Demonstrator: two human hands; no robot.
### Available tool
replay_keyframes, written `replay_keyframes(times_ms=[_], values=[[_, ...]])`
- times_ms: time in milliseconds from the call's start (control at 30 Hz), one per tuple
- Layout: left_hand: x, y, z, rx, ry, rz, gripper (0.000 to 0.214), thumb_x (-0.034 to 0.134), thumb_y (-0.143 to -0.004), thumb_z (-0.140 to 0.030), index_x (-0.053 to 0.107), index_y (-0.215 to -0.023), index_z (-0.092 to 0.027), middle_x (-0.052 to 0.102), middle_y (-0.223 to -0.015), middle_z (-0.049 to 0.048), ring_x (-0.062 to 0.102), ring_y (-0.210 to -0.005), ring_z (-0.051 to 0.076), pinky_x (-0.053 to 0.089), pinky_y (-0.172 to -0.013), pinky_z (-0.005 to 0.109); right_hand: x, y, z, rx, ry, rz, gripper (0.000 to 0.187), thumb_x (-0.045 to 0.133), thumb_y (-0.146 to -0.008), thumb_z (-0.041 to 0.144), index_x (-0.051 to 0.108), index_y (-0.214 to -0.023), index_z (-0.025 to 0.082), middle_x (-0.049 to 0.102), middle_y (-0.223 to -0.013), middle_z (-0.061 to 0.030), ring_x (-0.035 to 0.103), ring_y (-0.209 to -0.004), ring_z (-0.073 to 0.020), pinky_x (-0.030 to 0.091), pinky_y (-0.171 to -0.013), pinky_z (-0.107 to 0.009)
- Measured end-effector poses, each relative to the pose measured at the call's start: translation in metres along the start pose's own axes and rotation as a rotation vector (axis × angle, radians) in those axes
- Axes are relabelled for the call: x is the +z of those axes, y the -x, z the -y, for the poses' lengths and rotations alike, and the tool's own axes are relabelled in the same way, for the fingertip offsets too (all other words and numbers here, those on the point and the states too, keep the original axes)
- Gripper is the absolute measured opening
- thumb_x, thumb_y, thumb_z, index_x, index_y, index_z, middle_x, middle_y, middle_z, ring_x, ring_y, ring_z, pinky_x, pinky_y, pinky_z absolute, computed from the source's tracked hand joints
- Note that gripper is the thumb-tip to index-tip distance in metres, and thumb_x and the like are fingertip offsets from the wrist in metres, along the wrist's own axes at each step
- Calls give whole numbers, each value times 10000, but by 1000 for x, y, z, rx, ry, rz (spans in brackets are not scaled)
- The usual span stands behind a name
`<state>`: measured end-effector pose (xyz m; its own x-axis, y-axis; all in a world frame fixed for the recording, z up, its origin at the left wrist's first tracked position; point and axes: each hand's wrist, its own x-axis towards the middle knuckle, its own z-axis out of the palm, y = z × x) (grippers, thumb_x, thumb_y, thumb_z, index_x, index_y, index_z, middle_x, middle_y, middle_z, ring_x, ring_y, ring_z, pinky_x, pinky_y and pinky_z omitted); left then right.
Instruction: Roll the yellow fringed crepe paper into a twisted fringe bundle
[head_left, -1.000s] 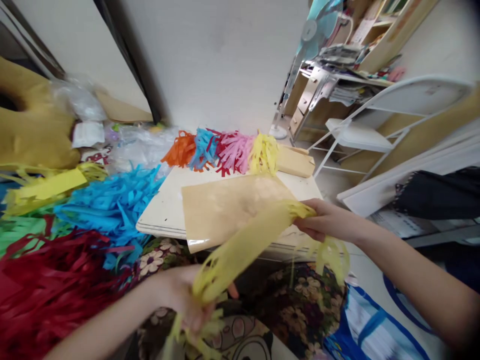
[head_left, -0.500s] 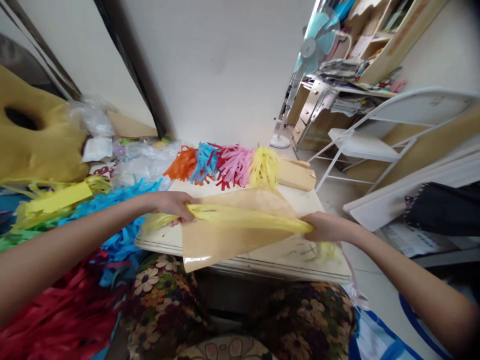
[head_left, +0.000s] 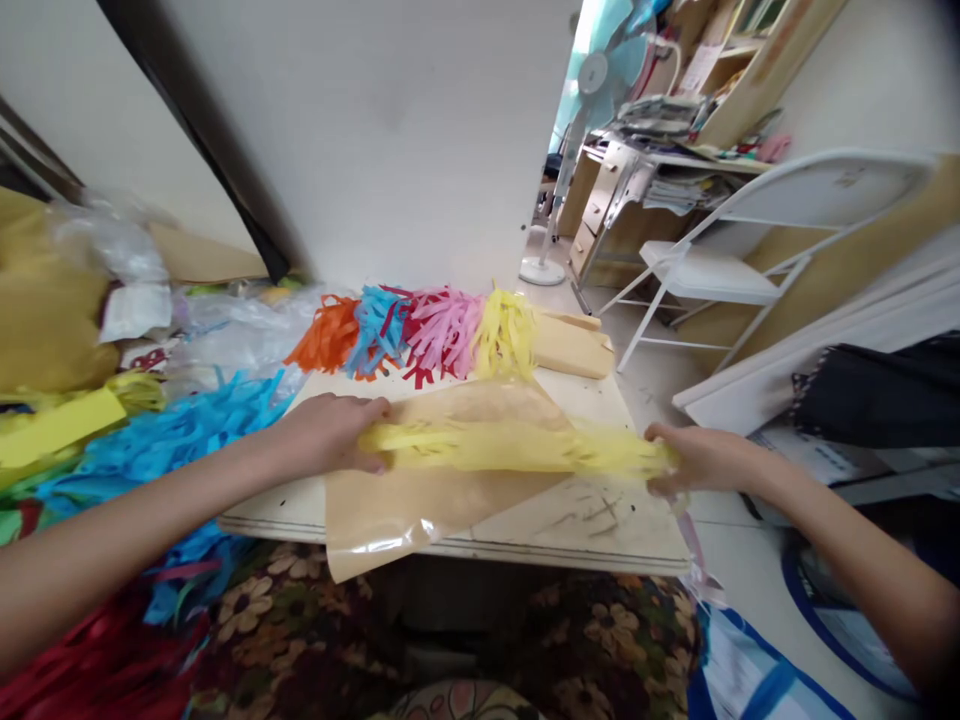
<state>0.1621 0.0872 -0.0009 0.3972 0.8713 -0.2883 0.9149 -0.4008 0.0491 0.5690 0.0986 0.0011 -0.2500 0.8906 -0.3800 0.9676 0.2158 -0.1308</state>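
A long strip of yellow fringed paper [head_left: 510, 447] is stretched flat between both hands, just above a brown sheet [head_left: 442, 480] that lies on a small white table [head_left: 600, 520]. My left hand [head_left: 330, 432] pinches the strip's left end, and my right hand [head_left: 694, 460] grips its right end past the table's right edge. Behind the strip, along the table's far side, lies a row of fringed tassels in orange [head_left: 324, 335], blue, pink [head_left: 442, 330] and yellow [head_left: 506, 330].
Heaps of blue [head_left: 172, 430], red [head_left: 82, 670] and yellow cut paper fill the left side. A tan paper roll [head_left: 574, 345] lies at the table's back right. A white folding chair [head_left: 720, 275], a standing fan [head_left: 592, 80] and cluttered shelves stand to the right.
My left hand rose from my lap to table height, pulling the yellow strip from slanted and bunched to flat and level over the brown sheet. My right hand shifted slightly right.
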Motion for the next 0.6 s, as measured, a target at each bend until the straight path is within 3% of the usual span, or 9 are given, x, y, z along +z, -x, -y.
replay_keyframes(times_ms=[67, 133, 233, 333, 400, 500, 600], values=[[1, 1, -2, 37, -30, -76, 665, 475, -613, -569, 418, -1106, -125, 536, -1015, 165, 493, -909, 312, 352, -733, 378, -3, 7, -6, 4, 36, -11, 522, 630, -586, 269, 481, -1057, 98, 563, -877, -150, 530, -737, -195, 345, -602, -254], [-1, -3, -6, 69, 2, -168, 736, 463, -613, -593, 375, -1155, -103, 473, -1112, 183, 440, -996, 315, 330, -793, 388, -8, 9, -5, 34, 131, -79, 690, 658, -561, 334, 424, -1139, 38, 465, -1074, -219, 469, -935, -267, 345, -726, -289], [-5, -19, -24, 171, 138, -237, 719, 412, -673, -567, 307, -1206, -96, 415, -1186, 168, 401, -1053, 267, 310, -845, 352, -15, 1, 18, -9, 198, -238, 773, 592, -599, 483, 372, -1178, 21, 405, -1144, -222, 426, -987, -303, 342, -787, -356], [-8, -41, -48, 352, 214, -222, 717, 471, -655, -523, 290, -1219, -119, 409, -1191, 136, 380, -1065, 239, 305, -854, 327, -13, -14, 62, -315, 136, -274, 687, 578, -595, 523, 418, -1136, 131, 430, -1148, -121, 425, -996, -256, 342, -819, -356], [-9, -53, -62, 418, 188, -198, 646, 548, -599, -472, 405, -1133, -137, 453, -1130, 112, 399, -1027, 243, 320, -822, 329, -8, -22, 89, -440, 126, -248, 634, 647, -534, 467, 471, -1053, 148, 464, -1106, -94, 424, -991, -250, 329, -832, -363], [-8, -56, -74, 410, 136, -153, 301, 568, -587, -366, 562, -810, -163, 556, -882, 42, 497, -826, 206, 343, -725, 320, 0, -26, 112, -421, 41, -189, 660, 667, -516, 434, 440, -1057, 131, 552, -907, -60, 499, -822, -211, 365, -758, -342], [-3, -42, -77, 424, 123, -197, 82, 502, -639, -237, 536, -637, -162, 556, -667, -4, 507, -662, 142, 339, -675, 293, 8, -18, 119, -404, -3, -180, 704, 654, -562, 395, 367, -1137, 107, 557, -705, -3, 505, -663, -165, 379, -697, -308]])
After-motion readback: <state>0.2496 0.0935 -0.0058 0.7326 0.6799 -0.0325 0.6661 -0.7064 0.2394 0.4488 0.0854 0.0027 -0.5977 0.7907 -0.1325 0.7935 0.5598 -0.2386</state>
